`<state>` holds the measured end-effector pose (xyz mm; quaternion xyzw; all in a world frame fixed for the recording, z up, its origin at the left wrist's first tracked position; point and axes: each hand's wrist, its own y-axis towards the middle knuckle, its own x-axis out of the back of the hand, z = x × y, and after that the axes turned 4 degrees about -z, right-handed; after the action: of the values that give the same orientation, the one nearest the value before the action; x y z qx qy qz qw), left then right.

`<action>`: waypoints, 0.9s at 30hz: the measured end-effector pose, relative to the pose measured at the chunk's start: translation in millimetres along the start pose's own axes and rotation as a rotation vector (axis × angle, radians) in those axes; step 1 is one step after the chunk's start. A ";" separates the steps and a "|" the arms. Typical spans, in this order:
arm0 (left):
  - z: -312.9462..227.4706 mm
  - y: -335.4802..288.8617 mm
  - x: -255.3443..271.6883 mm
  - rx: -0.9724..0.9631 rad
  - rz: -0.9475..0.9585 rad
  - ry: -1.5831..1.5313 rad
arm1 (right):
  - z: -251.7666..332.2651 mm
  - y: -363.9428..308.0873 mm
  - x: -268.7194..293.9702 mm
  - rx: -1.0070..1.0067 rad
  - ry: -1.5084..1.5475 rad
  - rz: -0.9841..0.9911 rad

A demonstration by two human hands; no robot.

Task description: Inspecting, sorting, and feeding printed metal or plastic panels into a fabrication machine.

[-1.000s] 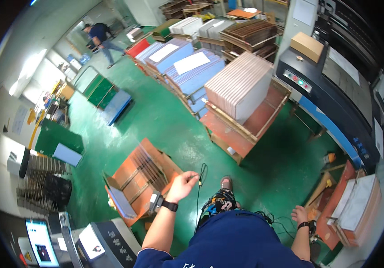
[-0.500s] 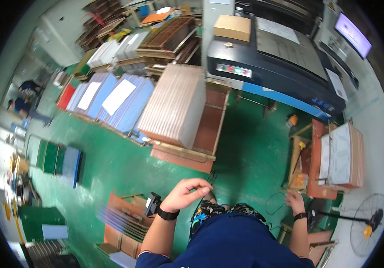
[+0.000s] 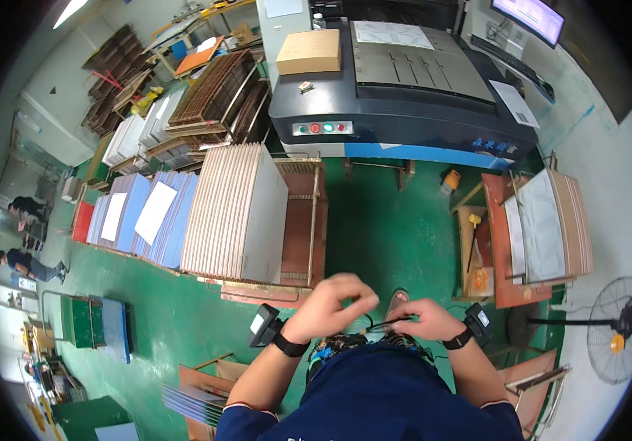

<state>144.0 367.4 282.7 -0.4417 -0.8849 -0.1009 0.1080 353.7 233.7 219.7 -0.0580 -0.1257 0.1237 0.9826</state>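
My left hand is in front of my body, its fingers loosely curled and slightly blurred, with a gap between thumb and forefinger. Nothing shows in it. My right hand is level with it on the right, its fingers bent inward and closed on a thin black cord. The cord runs across the gap toward my left hand, above my patterned shorts. Each wrist wears a black band with a small box-shaped device, the left one and the right one.
Ahead, a cart carries upright boards and blue sheets. Beyond stands a dark machine with lit buttons. On the right are a rack of panels and a fan. Two people work at the far left.
My right hand has come up and inward to the cord. My left hand has shifted slightly right. The view has turned rightward, toward the machine.
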 end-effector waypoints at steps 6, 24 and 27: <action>-29.6 44.9 -58.9 -0.181 -0.004 -0.010 | -4.5 -8.2 75.1 -0.282 0.568 -0.151; 32.4 180.9 -140.4 0.175 -0.160 -0.163 | 60.1 -1.7 142.7 0.420 -0.282 -0.292; 20.9 205.9 -130.7 0.225 -0.097 -0.669 | 61.4 1.1 145.8 0.577 -0.241 -0.197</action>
<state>384.0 395.1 243.2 -0.3931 -0.8968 0.1423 -0.1446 474.2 277.4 312.5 0.2503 -0.2060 0.0643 0.9438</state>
